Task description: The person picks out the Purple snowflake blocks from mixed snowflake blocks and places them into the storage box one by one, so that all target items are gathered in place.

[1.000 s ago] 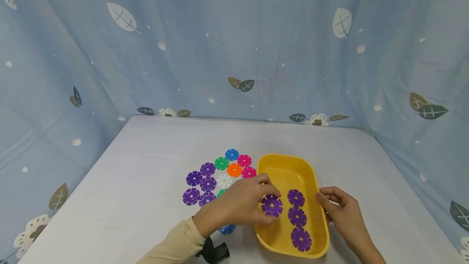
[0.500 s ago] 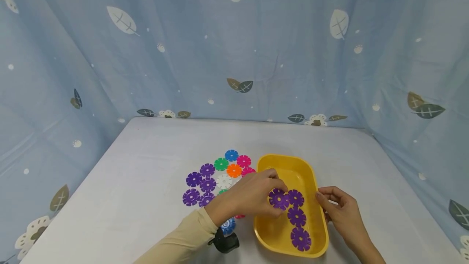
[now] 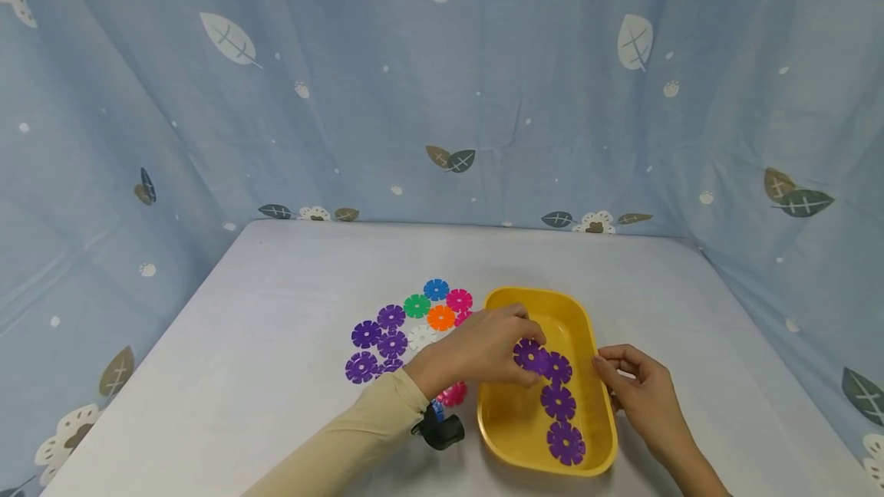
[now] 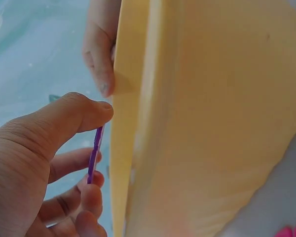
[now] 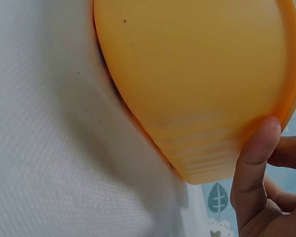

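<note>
My left hand [image 3: 483,349] reaches over the near-left side of a yellow plastic tray [image 3: 507,428]. Between thumb and fingers it pinches a purple snowflake disc [image 3: 529,357], seen edge-on as a thin purple disc [image 4: 94,153] in the left wrist view. Inside the tray, purple discs [image 3: 558,403] form a column along the right side, and the held one overlaps the topmost in the head view; whether they touch I cannot tell. My right hand [image 3: 642,393] grips the tray's right rim, its thumb [image 5: 259,143] against the outer wall in the right wrist view.
Left of the tray lie several loose discs: purple [image 3: 366,334], green [image 3: 417,306], blue [image 3: 436,290], orange [image 3: 441,318], white [image 3: 421,337] and pink [image 3: 459,300]. My left forearm hides some. A black wrist mount [image 3: 440,429] hangs below it. A patterned blue curtain [image 3: 331,98] surrounds the white table [image 3: 276,313].
My left hand has carried the purple disc rightward and slightly away from me, from the tray's left side to the top of the column. The right hand stays on the rim.
</note>
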`<control>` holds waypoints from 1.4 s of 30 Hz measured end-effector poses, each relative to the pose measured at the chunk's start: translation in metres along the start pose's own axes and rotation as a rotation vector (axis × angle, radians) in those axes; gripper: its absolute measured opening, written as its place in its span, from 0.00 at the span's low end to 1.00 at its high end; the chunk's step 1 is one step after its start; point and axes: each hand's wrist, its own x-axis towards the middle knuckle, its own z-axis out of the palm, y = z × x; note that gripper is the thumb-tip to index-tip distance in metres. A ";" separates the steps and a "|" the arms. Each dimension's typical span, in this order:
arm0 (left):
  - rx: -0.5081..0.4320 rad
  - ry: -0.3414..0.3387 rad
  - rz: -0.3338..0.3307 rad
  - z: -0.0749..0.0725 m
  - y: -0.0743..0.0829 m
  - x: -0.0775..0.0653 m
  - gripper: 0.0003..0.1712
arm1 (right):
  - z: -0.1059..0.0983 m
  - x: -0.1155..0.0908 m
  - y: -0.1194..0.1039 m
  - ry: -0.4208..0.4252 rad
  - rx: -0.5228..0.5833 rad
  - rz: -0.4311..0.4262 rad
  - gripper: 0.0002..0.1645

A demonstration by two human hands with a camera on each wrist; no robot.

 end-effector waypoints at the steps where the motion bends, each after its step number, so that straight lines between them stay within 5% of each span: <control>1: 0.001 0.000 -0.004 0.001 0.000 0.001 0.30 | 0.000 0.000 0.000 0.000 0.002 -0.002 0.22; 10: 0.068 -0.013 -0.018 0.007 -0.003 0.014 0.29 | -0.001 -0.002 0.001 -0.010 0.006 -0.025 0.23; 22: 0.207 -0.061 -0.014 -0.003 0.003 0.039 0.28 | -0.001 0.000 0.000 -0.012 -0.007 -0.048 0.24; 42: 0.291 -0.113 0.011 -0.006 0.006 0.065 0.25 | -0.003 -0.001 0.001 -0.007 0.027 -0.100 0.21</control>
